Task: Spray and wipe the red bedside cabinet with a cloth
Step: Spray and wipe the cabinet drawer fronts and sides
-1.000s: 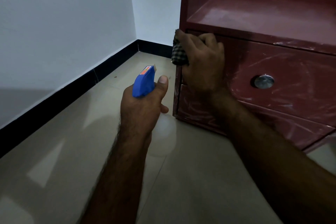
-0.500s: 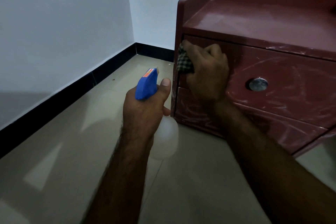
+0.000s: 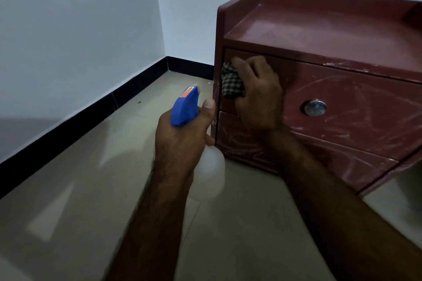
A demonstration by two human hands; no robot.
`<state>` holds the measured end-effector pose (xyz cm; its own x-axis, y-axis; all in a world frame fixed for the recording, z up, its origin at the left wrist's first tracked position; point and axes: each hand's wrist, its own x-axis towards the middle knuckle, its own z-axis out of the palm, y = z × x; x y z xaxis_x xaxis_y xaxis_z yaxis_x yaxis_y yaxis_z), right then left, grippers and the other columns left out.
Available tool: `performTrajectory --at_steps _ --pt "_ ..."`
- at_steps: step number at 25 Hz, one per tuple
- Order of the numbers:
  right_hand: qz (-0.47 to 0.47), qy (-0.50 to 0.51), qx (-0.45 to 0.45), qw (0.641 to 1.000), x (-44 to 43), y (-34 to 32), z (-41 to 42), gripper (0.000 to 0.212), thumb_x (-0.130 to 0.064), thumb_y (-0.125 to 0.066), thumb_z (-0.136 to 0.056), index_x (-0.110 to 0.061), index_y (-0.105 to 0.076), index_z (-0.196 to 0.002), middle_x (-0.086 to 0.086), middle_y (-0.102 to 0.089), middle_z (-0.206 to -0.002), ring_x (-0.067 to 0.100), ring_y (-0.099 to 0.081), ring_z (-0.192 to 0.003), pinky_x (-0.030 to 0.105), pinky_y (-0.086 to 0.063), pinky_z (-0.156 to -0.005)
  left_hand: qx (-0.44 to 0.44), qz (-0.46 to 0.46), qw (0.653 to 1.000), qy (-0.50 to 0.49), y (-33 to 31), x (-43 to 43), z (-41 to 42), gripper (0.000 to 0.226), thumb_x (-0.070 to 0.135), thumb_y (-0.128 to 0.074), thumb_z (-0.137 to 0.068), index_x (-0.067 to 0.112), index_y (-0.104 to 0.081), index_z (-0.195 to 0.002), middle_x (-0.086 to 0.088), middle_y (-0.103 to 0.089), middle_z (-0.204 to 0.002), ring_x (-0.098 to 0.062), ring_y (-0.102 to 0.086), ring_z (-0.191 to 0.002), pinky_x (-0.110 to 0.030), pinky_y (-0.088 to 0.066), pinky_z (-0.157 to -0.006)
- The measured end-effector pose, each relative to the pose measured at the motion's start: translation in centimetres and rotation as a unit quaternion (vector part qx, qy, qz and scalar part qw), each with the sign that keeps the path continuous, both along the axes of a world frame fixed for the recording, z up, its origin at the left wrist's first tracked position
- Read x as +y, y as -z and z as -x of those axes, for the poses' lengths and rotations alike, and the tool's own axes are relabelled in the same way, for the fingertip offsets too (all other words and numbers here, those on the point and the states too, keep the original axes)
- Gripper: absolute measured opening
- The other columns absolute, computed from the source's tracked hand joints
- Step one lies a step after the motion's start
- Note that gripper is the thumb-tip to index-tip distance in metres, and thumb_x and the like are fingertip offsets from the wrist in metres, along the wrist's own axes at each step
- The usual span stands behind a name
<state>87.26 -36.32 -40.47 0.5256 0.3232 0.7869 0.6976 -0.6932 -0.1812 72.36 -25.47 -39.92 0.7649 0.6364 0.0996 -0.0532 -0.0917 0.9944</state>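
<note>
The red bedside cabinet stands on the floor at the right, its drawer fronts streaked with white smears. My right hand grips a bunched checked cloth and presses it on the left end of the upper drawer front, next to the cabinet's left edge. A round metal knob sits in the middle of that drawer. My left hand holds a spray bottle with a blue trigger head, just left of the cabinet's front corner, nozzle pointing away towards the wall corner.
Glossy beige floor tiles spread out in front and to the left. White walls with a black skirting board meet in a corner behind the cabinet's left side.
My right hand with the cloth has slid down from the top left corner of the drawer front to lower on it. The left hand with the bottle stays almost still.
</note>
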Motion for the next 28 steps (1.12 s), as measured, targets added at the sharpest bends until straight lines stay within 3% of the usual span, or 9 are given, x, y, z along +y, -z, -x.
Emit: performTrajectory --at_steps 4,8,13,17,19,22,24,26,28 --pt "0.002 -0.013 -0.024 1.000 -0.4 -1.3 -0.5 0.061 -0.003 -0.065 -0.077 -0.009 -0.061 -0.137 0.013 -0.064 -0.121 0.032 -0.060 -0.108 0.044 -0.051 -0.084 0.009 0.004 1.000 -0.001 -0.1 0.0 -0.1 0.024 0.056 -0.072 -0.086 0.034 -0.061 -0.080 0.007 -0.070 -0.072 -0.019 -0.072 -0.059 -0.047 -0.062 -0.072" --pt "0.005 0.057 -0.116 0.992 -1.1 -2.1 -0.7 0.049 -0.017 -0.063 -0.077 -0.019 -0.069 -0.126 -0.001 -0.072 -0.114 0.028 -0.060 -0.107 0.037 -0.035 -0.084 0.007 0.004 1.000 0.007 -0.2 -0.4 0.0 0.019 0.056 -0.072 -0.086 0.039 -0.064 -0.080 0.007 -0.070 -0.076 -0.019 -0.072 -0.059 -0.050 -0.062 -0.075" --pt "0.073 0.064 -0.053 0.994 -1.9 -0.2 0.3 0.052 -0.012 -0.064 -0.078 -0.018 -0.067 -0.130 0.004 -0.068 -0.115 0.032 -0.059 -0.102 0.034 -0.036 -0.077 0.013 0.002 1.000 0.008 -1.0 -0.7 0.5 0.020 0.056 -0.072 -0.086 0.061 -0.062 -0.069 0.011 -0.071 -0.070 -0.021 -0.073 -0.059 -0.052 -0.062 -0.075" --pt "-0.021 0.060 -0.079 0.995 -0.4 -3.6 0.0 0.056 -0.017 -0.071 -0.070 -0.015 -0.065 -0.127 0.006 -0.066 -0.112 0.027 -0.061 -0.097 0.026 -0.038 -0.070 0.008 -0.005 1.000 -0.001 -1.1 -1.2 0.5 0.016 0.055 -0.071 -0.087 0.048 -0.065 -0.074 0.009 -0.071 -0.070 -0.023 -0.073 -0.063 -0.057 -0.060 -0.078" --pt "-0.020 0.038 -0.065 0.997 -0.1 -4.0 0.3 0.062 -0.017 -0.074 -0.070 -0.013 -0.062 -0.131 0.008 -0.065 -0.115 0.027 -0.061 -0.100 0.025 -0.040 -0.070 0.006 -0.002 1.000 0.006 -1.1 -1.6 0.7 0.016 0.054 -0.072 -0.088 0.053 -0.065 -0.074 0.008 -0.071 -0.070 -0.025 -0.073 -0.064 -0.059 -0.060 -0.079" --pt "-0.053 0.034 0.006 0.998 -1.9 -2.8 0.7 0.067 -0.015 -0.074 -0.076 -0.012 -0.055 -0.140 0.011 -0.060 -0.122 0.027 -0.059 -0.107 0.037 -0.058 -0.078 -0.001 0.004 1.000 0.018 -1.5 -1.9 1.0 0.028 0.052 -0.072 -0.088 0.064 -0.062 -0.065 0.006 -0.071 -0.073 -0.024 -0.073 -0.062 -0.056 -0.061 -0.078" --pt "-0.137 0.056 0.014 0.989 -3.6 -1.6 1.1 0.068 -0.012 -0.070 -0.076 -0.011 -0.053 -0.141 0.011 -0.059 -0.124 0.026 -0.059 -0.108 0.040 -0.057 -0.083 0.000 -0.002 1.000 0.018 -1.7 -1.9 0.9 0.026 0.054 -0.071 -0.088 0.064 -0.061 -0.066 0.007 -0.072 -0.074 -0.023 -0.074 -0.062 -0.050 -0.061 -0.078" --pt "-0.210 0.077 0.015 0.974 -4.2 -0.8 1.6 0.069 -0.011 -0.068 -0.074 -0.010 -0.052 -0.142 0.010 -0.058 -0.125 0.024 -0.058 -0.110 0.031 -0.052 -0.087 -0.003 -0.004 1.000 0.016 -1.7 -1.9 0.7 0.020 0.057 -0.071 -0.087 0.059 -0.063 -0.069 0.008 -0.073 -0.072 -0.022 -0.074 -0.062 -0.049 -0.060 -0.080" --pt "-0.239 0.077 0.027 0.968 -3.4 -0.5 1.8 0.068 -0.010 -0.069 -0.076 -0.010 -0.052 -0.142 0.010 -0.058 -0.126 0.020 -0.057 -0.111 0.009 -0.040 -0.088 -0.003 0.006 1.000 0.013 -1.6 -1.9 0.4 0.017 0.058 -0.072 -0.085 0.044 -0.067 -0.077 0.006 -0.073 -0.070 -0.023 -0.074 -0.063 -0.053 -0.060 -0.082"
